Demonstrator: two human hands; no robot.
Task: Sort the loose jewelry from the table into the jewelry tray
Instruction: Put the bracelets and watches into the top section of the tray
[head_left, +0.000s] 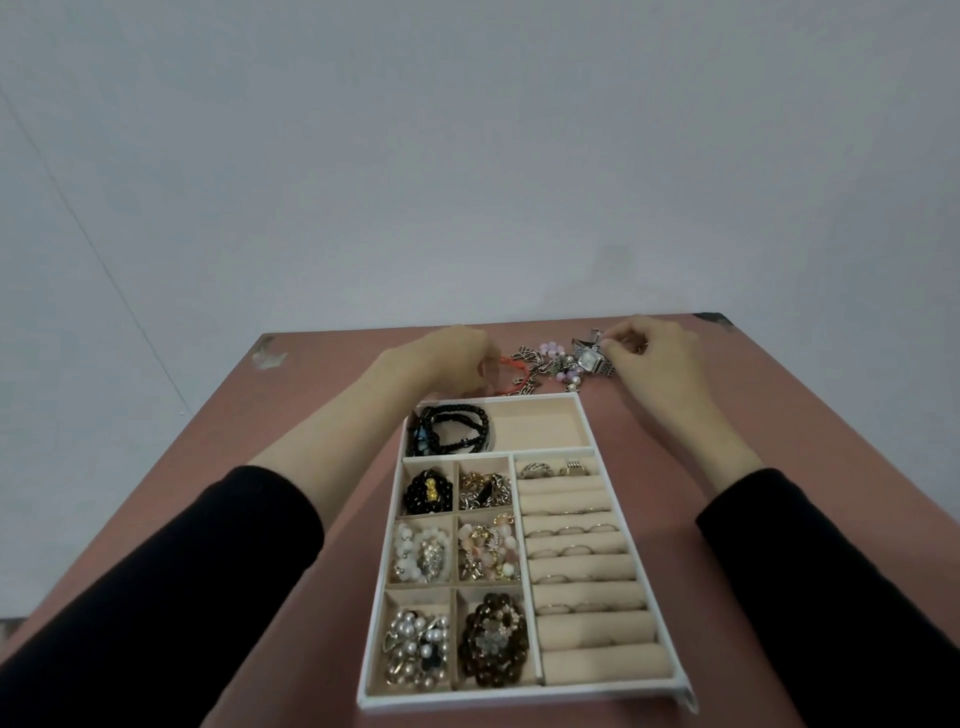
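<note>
Both arms wear plain black long sleeves. The left sleeve and right sleeve end partway along the forearms, leaving the wrists, left hand and right hand uncovered.

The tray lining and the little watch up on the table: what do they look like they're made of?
Tray lining: a beige, matte, soft-looking fabric, perhaps velvet or suede-like, since it shows no shine and forms padded ring rolls. Watch: silver-coloured metal, probably steel or plated, judging by bright glints on its linked band; the square face looks pale.
</note>
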